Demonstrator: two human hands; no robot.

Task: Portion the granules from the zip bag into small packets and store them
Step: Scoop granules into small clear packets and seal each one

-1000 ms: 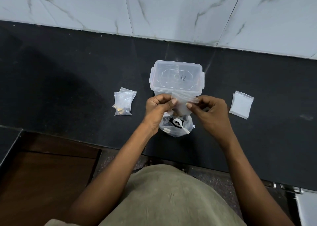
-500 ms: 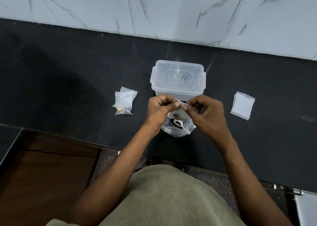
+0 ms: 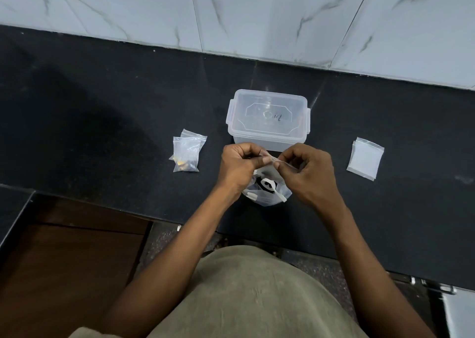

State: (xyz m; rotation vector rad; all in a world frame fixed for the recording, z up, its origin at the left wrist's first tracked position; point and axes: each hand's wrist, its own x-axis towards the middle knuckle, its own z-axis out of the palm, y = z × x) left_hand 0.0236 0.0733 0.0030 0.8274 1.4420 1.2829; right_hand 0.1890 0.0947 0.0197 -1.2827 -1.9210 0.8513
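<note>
While both hands are working over the counter, entries are being made relative to the lidded plastic box (image 3: 268, 118).

Packet in hand: a small clear packet (image 3: 270, 161) is being held just in front of the box, edge-on to the camera, above the zip bag (image 3: 267, 191).
Left hand: the left hand (image 3: 240, 169) is pinching the packet's top edge between thumb and forefinger.
Right hand: the right hand (image 3: 307, 172) is pinching the same edge from the other side; the two hands are sitting close together, fingertips nearly meeting.
Step, judged: the mouth is probably being pressed shut or pulled open; which one cannot be told.
Handling, judged: thin film, very light, limp and slippery; it is likely folding under any grip lower down. The stiffer zip strip at the mouth is looking like the best place to hold.
Zip bag: it is standing open in front of the box, under the hands, with a white spoon (image 3: 275, 192) lying in it; granules are not clearly showing.
Filled packets: two or so packets (image 3: 187, 154) are lying to the left of the box, dark and yellowish contents at the bottom.
Empty packets: a flat stack (image 3: 365, 161) is lying to the right of the box, well apart.
Obstructions, judged: the box lid is sitting closed, so storing is needing it unclipped first; the open bag below could be tipped by a dropped wrist.
</note>
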